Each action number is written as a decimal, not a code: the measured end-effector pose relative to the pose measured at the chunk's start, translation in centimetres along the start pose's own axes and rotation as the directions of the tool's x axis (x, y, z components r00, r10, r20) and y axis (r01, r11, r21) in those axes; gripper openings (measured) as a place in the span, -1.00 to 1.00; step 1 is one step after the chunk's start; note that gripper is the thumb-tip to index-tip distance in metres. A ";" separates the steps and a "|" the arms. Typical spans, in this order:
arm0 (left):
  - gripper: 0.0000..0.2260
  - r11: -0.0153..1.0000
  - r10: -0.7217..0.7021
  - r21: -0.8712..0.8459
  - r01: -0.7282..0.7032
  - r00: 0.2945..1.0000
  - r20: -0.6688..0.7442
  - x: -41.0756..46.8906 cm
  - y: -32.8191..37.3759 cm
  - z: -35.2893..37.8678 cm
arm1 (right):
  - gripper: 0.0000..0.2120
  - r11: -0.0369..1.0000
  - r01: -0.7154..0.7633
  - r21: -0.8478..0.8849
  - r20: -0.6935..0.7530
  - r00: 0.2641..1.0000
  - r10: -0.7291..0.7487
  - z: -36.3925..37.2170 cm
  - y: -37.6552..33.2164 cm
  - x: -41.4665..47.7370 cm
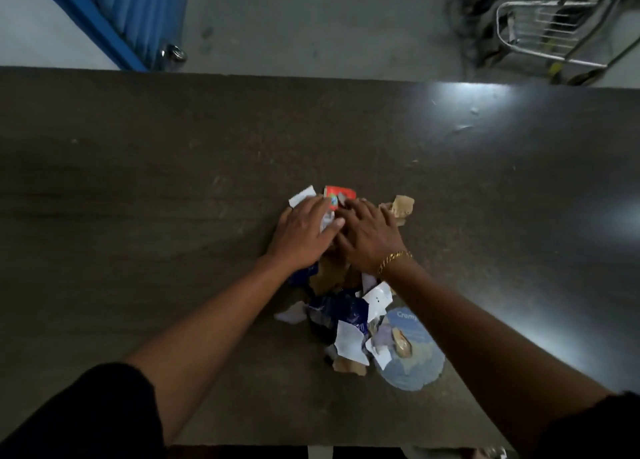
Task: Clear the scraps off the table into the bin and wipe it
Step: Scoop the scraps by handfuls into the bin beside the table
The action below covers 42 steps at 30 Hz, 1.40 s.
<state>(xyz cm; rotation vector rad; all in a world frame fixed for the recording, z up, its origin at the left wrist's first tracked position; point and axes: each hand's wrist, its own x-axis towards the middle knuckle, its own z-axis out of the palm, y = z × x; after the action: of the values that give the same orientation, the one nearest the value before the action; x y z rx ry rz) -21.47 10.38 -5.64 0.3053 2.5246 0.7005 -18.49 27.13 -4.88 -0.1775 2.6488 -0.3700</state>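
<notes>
Black sleeves (104, 406); gold bracelet (393, 260) — right.

The flat dark brown table (138, 181) holds white, dark blue and tan paper scraps (349, 323), a small red packet (341, 195) and a round pale blue card (415, 361).

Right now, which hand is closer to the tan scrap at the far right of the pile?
Right. The right hand lies just beside the tan scrap, its fingers almost reaching it. The left hand is farther away, on the white scraps.

Workshop-like room, bare concrete floor (311, 25), metal trolley (540, 25), worn table (138, 181)
</notes>
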 end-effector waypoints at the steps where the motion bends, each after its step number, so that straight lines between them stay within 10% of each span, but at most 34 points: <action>1: -0.46 1.000 0.011 -0.009 -0.011 1.000 -0.008 -1.1 -0.1 0.2 | -0.27 1.000 0.017 -0.001 -0.002 1.000 -0.017 0.3 -0.2 -0.9; 5: -0.49 0.998 0.009 -0.064 -0.014 0.998 -0.070 -4.3 -0.7 0.7 | -0.35 0.988 0.032 0.149 -0.092 0.996 -0.018 0.6 -0.1 -3.6; 9: -0.55 0.944 -0.234 -0.272 0.189 0.961 -0.145 -6.8 -2.2 0.4 | -0.72 0.818 -0.192 0.542 -0.230 0.902 0.364 0.4 3.1 -6.0; 13: -0.51 0.706 -0.611 -0.478 0.523 0.790 -0.038 -9.5 -3.8 1.4 | -0.58 0.473 -0.450 0.758 -0.054 0.679 0.732 2.1 5.9 -11.5; 18: -0.40 0.577 -0.704 -0.530 0.621 0.707 0.062 -12.2 -3.4 4.0 | -0.54 0.236 -0.604 0.761 0.155 0.522 0.838 7.0 2.9 -18.9; 29: -0.84 0.400 -0.699 -0.631 0.665 0.667 0.259 -13.0 2.4 6.4 | -0.48 0.174 -0.641 0.747 0.295 0.554 0.778 8.2 -4.6 -15.8; 42: -0.68 0.260 -0.745 -0.754 0.604 0.622 0.241 -12.8 6.2 8.1 | -0.51 0.013 -0.534 0.845 0.385 0.624 0.680 5.5 -7.8 -12.2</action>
<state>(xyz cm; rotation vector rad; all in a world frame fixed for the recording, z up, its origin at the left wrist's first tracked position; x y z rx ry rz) -5.87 14.70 -3.17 -1.1700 1.8465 1.3601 -4.72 20.72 -2.21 1.4104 1.8225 -1.5078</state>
